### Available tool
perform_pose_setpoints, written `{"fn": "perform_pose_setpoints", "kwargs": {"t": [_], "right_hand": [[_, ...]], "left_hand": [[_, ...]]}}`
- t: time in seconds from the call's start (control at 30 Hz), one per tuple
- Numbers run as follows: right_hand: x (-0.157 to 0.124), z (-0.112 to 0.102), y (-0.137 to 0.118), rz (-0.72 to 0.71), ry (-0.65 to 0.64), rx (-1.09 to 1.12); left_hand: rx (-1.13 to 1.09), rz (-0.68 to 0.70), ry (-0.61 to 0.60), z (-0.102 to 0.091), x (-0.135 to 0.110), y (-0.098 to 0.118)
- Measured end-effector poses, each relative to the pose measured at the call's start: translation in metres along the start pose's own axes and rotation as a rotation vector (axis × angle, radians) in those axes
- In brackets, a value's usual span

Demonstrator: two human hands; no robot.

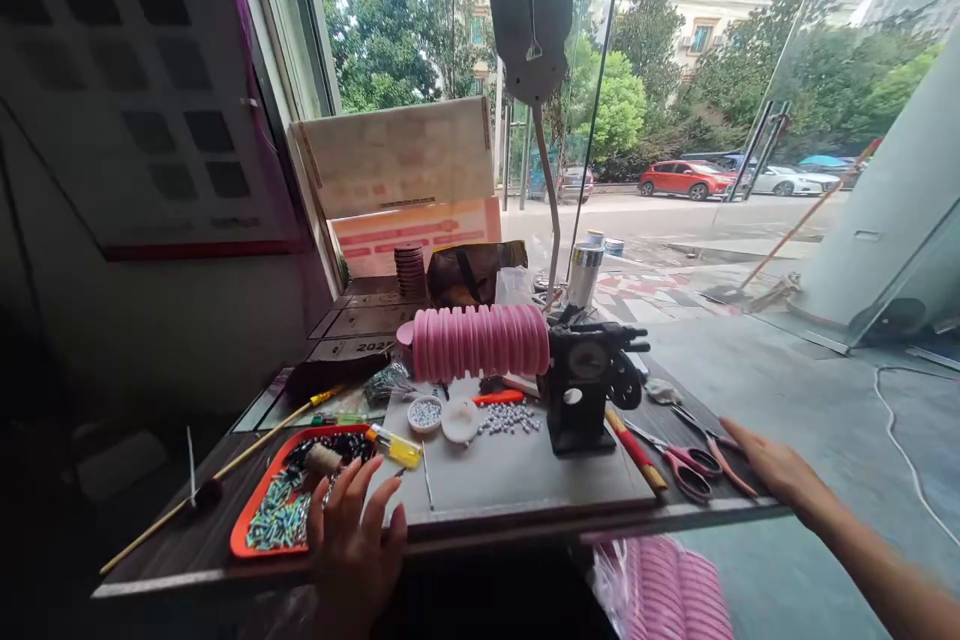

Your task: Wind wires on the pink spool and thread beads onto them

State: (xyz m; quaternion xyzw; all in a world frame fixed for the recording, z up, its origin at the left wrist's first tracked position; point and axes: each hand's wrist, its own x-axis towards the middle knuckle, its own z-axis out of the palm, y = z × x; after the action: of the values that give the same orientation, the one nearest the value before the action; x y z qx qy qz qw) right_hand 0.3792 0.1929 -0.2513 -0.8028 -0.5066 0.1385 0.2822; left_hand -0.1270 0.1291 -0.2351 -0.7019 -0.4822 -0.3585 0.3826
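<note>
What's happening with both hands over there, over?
Left hand spread at the orange tray. Right hand beside the pink-handled tool, grip unclear. Pink ribbed cylinder against the black machine. Yellow lighter near left hand.

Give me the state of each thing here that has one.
Left hand: open, fingers spread
Right hand: fingers outstretched beside pliers
Pliers: handles apart
Scissors: lying on table
Orange tray: uncovered, holding small pieces
Round dish: uncovered, holding beads
Loose beads: scattered on board
Pink ribbed roll: horizontal, at black device
</note>
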Motion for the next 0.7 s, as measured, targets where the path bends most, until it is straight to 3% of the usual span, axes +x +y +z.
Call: {"fn": "perform_pose_setpoints", "kwargs": {"t": [0.1, 0.17, 0.23, 0.3, 0.4, 0.5, 0.57, 0.63, 0.7], "right_hand": [[-0.010, -0.014, -0.006, 0.029, -0.081, 0.003], [-0.022, -0.029, -0.019, 0.063, 0.000, -0.032], [-0.040, -0.048, -0.047, 0.019, 0.184, -0.038], [-0.060, -0.064, -0.091, -0.228, 0.376, 0.041], [-0.078, -0.077, -0.183, -0.701, 0.433, 0.138], [-0.074, -0.072, -0.270, -1.028, 0.240, 0.149], [-0.063, -0.064, -0.305, -1.052, 0.018, 0.123], [-0.053, -0.058, -0.317, -1.027, -0.239, 0.059], [-0.048, -0.052, -0.310, -1.025, -0.399, 0.005]], "left_hand": [[-0.132, -0.049, -0.018, -0.011, 0.001, 0.003], [-0.270, -0.132, -0.034, -0.022, 0.009, 0.001], [-0.418, -0.297, -0.076, -0.032, 0.029, -0.001], [-0.590, -0.521, -0.146, -0.035, 0.064, -0.004], [-0.910, -0.740, -0.278, -0.017, 0.126, -0.008], [-0.956, -0.781, -0.365, 0.015, 0.168, -0.010], [-0.968, -0.772, -0.368, 0.031, 0.178, -0.011], [-0.992, -0.776, -0.358, 0.040, 0.177, -0.012], [-1.020, -0.797, -0.361, 0.045, 0.171, -0.013]]}}
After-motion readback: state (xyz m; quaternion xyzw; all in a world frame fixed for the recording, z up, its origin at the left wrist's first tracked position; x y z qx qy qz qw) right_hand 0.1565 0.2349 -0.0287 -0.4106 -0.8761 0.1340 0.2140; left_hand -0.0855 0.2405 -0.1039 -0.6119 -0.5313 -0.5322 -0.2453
